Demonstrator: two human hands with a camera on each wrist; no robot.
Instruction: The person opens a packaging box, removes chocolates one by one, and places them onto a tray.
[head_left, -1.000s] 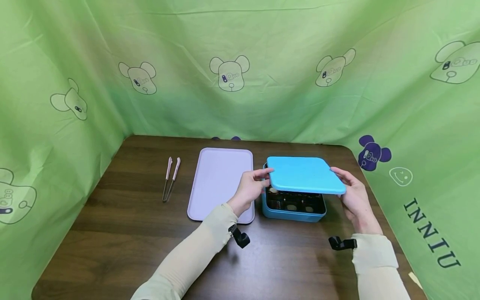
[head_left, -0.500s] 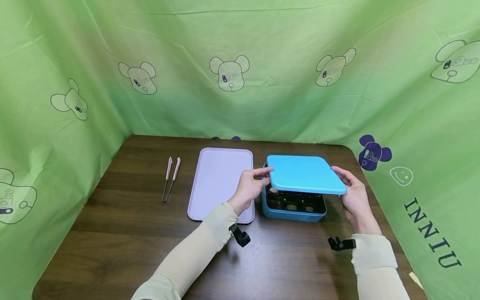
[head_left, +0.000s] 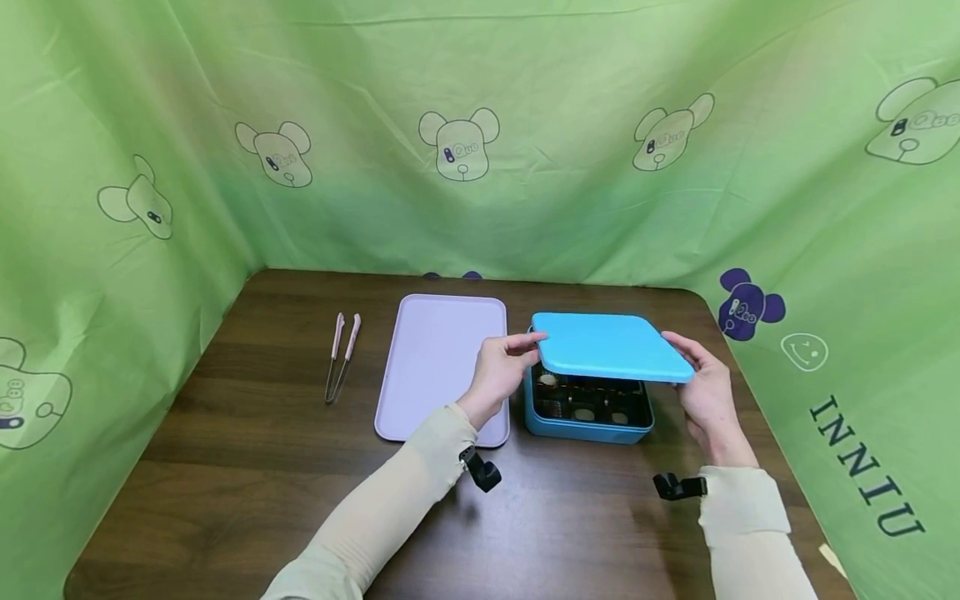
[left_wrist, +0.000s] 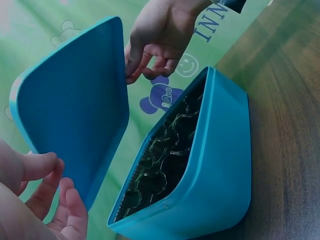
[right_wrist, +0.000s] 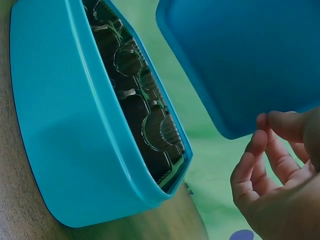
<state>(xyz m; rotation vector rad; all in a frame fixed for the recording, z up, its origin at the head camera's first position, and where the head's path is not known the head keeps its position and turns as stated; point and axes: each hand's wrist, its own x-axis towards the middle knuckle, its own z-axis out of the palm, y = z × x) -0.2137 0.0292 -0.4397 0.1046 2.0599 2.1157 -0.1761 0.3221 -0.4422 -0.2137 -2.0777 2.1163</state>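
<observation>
blue lid (head_left: pixel 611 346) held level just above open blue box (head_left: pixel 588 417), clear of its rim | gripped at opposite edges for balance: left hand (head_left: pixel 498 375) and right hand (head_left: pixel 705 387), fingers curled on edges | lilac tray (head_left: pixel 442 367) beside box on table (head_left: pixel 225 467)

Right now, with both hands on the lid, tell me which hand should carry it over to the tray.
Left, probably. The left hand grips the lid at the edge facing the tray, right beside it. The right hand holds the far edge and would have to cross over the open box.
</observation>
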